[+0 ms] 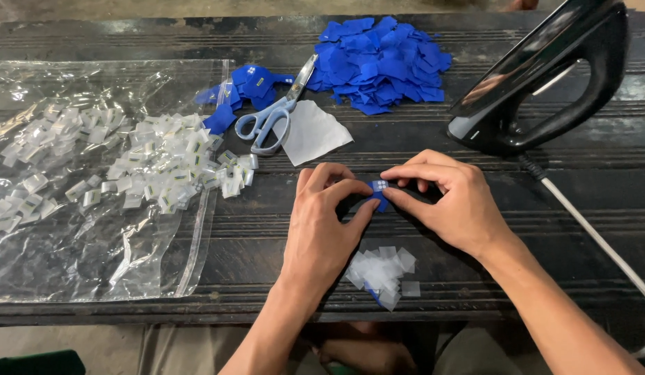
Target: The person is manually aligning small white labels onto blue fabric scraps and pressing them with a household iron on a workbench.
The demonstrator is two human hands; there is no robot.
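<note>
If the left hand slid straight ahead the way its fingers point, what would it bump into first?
The left hand points up and slightly right, so past the small blue piece it pinches, probably the white sheet by the scissors.

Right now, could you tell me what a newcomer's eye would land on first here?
Probably the heap of blue fabric squares at the table's far edge, and the black iron at the right. At centre, the left hand and right hand pinch a small blue piece.

A dark, grooved wooden table (280, 208) is carrying a heap of blue fabric squares (381, 62), light-blue-handled scissors (274, 114), a clear plastic sheet (93, 236) and a black iron (544, 76).
</note>
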